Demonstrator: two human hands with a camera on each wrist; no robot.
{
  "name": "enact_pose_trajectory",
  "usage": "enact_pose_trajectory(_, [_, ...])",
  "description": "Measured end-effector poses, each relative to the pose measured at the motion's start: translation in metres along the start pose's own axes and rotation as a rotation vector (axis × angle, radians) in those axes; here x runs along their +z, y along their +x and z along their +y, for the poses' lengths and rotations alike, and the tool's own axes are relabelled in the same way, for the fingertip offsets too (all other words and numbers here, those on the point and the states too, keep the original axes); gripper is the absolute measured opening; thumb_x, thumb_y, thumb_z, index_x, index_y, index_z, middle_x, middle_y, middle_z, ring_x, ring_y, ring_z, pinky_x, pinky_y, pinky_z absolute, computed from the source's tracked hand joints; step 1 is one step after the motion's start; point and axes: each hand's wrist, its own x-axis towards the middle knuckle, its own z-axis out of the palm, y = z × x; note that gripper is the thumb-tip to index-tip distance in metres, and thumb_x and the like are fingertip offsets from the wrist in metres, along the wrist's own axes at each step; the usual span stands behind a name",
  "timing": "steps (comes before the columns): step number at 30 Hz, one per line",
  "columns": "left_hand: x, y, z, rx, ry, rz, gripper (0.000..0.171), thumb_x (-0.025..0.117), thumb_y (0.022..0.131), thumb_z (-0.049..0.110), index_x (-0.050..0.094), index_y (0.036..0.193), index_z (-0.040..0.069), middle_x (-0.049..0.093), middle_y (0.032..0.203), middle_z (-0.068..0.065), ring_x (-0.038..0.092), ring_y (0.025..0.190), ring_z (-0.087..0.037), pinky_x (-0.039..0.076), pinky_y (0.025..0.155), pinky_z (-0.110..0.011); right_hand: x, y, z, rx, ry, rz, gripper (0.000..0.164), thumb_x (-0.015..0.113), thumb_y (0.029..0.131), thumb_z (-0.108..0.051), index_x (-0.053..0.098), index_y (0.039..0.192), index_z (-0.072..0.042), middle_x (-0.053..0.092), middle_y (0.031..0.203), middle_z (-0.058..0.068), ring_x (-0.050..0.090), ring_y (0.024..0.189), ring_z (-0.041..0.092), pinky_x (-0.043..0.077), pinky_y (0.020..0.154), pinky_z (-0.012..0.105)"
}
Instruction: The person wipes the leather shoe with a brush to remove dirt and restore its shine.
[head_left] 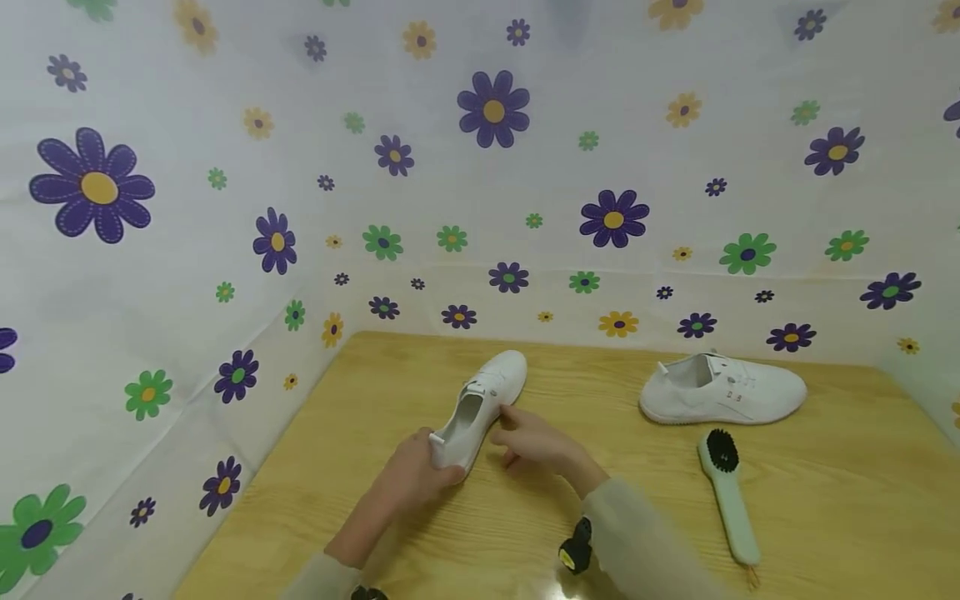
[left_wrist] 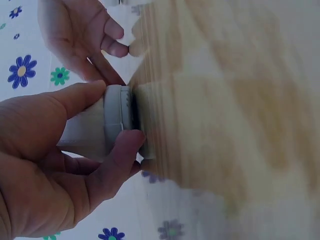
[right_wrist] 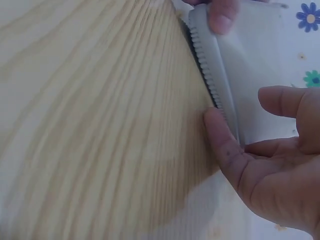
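A white shoe (head_left: 508, 372) stands on the wooden table with its toe pointing away and to the right. Its heel is gripped by my left hand (head_left: 420, 473), thumb on one side and fingers on the other. The left wrist view shows the grey-white heel (left_wrist: 114, 111) between that thumb and a finger. My right hand (head_left: 538, 442) is at the shoe's right side, fingers loosely bent, a fingertip at the lower edge of the ribbed sole (right_wrist: 202, 55). In the right wrist view its thumb stands apart from the upper.
A second white shoe (head_left: 757, 392) lies at the back right of the table (head_left: 360, 375), toe to the right. In front of it is a pale green brush (head_left: 735, 508) with black bristles facing up. Flower-patterned sheeting (head_left: 540, 167) rises behind and at the sides.
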Motion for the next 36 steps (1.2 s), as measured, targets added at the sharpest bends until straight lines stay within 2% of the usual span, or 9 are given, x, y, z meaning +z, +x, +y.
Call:
enact_pose_trajectory(6, [-0.004, 0.013, -0.009, -0.067, -0.012, 0.043, 0.055, 0.081, 0.080, 0.027, 0.054, 0.109, -0.011, 0.061, 0.087, -0.013, 0.059, 0.074, -0.022, 0.049, 0.061, -0.033, 0.019, 0.024, -0.008, -0.013, -0.047, -0.016, 0.074, 0.054, 0.096, -0.016, 0.016, 0.157, 0.000, 0.064, 0.110, 0.021, 0.067, 0.072, 0.021, 0.058, 0.065, 0.035])
enact_pose_trajectory(12, [-0.012, 0.027, -0.016, -0.112, -0.006, 0.084, 0.056, 0.079, 0.081, 0.027, 0.053, 0.111, -0.012, 0.061, 0.089, -0.017, 0.059, 0.077, -0.025, 0.050, 0.064, -0.036, 0.032, 0.035, -0.011, -0.063, -0.013, -0.035, 0.072, 0.051, 0.092, -0.005, 0.019, 0.157, -0.003, 0.055, 0.126, 0.023, 0.062, 0.068, 0.019, 0.055, 0.060, 0.031])
enact_pose_trajectory(18, [-0.016, 0.037, -0.017, -0.136, -0.010, 0.115, 0.055, 0.077, 0.082, 0.027, 0.052, 0.111, -0.013, 0.062, 0.092, -0.020, 0.060, 0.080, -0.027, 0.052, 0.068, -0.039, 0.039, 0.035, -0.012, -0.071, 0.032, -0.043, 0.068, 0.048, 0.093, 0.000, 0.026, 0.157, -0.006, 0.059, 0.087, 0.013, 0.055, 0.066, 0.016, 0.051, 0.059, 0.028])
enact_pose_trajectory(20, [-0.017, 0.038, -0.017, -0.149, -0.010, 0.117, 0.054, 0.077, 0.082, 0.026, 0.052, 0.111, -0.013, 0.062, 0.093, -0.021, 0.060, 0.080, -0.028, 0.052, 0.068, -0.040, 0.041, 0.034, -0.012, -0.073, 0.046, -0.047, 0.066, 0.047, 0.093, 0.001, 0.028, 0.156, -0.006, 0.059, 0.080, 0.012, 0.055, 0.068, 0.016, 0.052, 0.061, 0.028])
enact_pose_trajectory(22, [-0.018, 0.038, -0.017, -0.163, -0.009, 0.116, 0.054, 0.076, 0.083, 0.026, 0.052, 0.111, -0.013, 0.062, 0.093, -0.021, 0.060, 0.081, -0.028, 0.052, 0.068, -0.040, 0.042, 0.033, -0.011, -0.076, 0.055, -0.045, 0.065, 0.048, 0.094, 0.000, 0.029, 0.155, -0.006, 0.060, 0.088, 0.013, 0.056, 0.070, 0.016, 0.053, 0.062, 0.029])
enact_pose_trajectory(24, [-0.018, 0.039, -0.018, -0.175, -0.004, 0.115, 0.054, 0.075, 0.083, 0.026, 0.052, 0.112, -0.013, 0.061, 0.094, -0.021, 0.060, 0.081, -0.028, 0.051, 0.068, -0.039, 0.043, 0.031, -0.010, -0.087, 0.063, -0.037, 0.064, 0.049, 0.094, 0.000, 0.030, 0.155, -0.005, 0.062, 0.108, 0.017, 0.057, 0.072, 0.016, 0.053, 0.064, 0.029])
enact_pose_trajectory(28, [-0.019, 0.037, -0.020, -0.185, 0.009, 0.110, 0.058, 0.074, 0.084, 0.029, 0.051, 0.116, -0.013, 0.061, 0.098, -0.023, 0.060, 0.084, -0.029, 0.052, 0.071, -0.041, 0.043, 0.027, -0.006, -0.104, 0.082, -0.013, 0.062, 0.050, 0.095, -0.002, 0.031, 0.154, -0.002, 0.047, 0.144, 0.019, 0.061, 0.078, 0.016, 0.055, 0.069, 0.030])
enact_pose_trajectory(33, [-0.028, 0.021, -0.021, -0.175, 0.101, 0.041, 0.058, 0.068, 0.089, 0.029, 0.048, 0.119, -0.016, 0.059, 0.104, -0.026, 0.060, 0.089, -0.031, 0.051, 0.078, -0.049, 0.040, 0.016, -0.001, -0.099, 0.104, 0.004, 0.058, 0.050, 0.096, -0.002, 0.032, 0.151, 0.003, 0.043, 0.147, 0.021, 0.064, 0.083, 0.018, 0.056, 0.073, 0.033])
enact_pose_trajectory(36, [-0.037, 0.008, -0.015, -0.183, 0.195, -0.015, 0.052, 0.063, 0.093, 0.031, 0.052, 0.114, -0.016, 0.059, 0.101, -0.025, 0.058, 0.083, -0.030, 0.050, 0.071, -0.049, 0.035, 0.003, 0.001, -0.093, 0.085, 0.001, 0.057, 0.049, 0.096, -0.003, 0.034, 0.150, 0.002, 0.044, 0.144, 0.020, 0.062, 0.082, 0.017, 0.055, 0.071, 0.033])
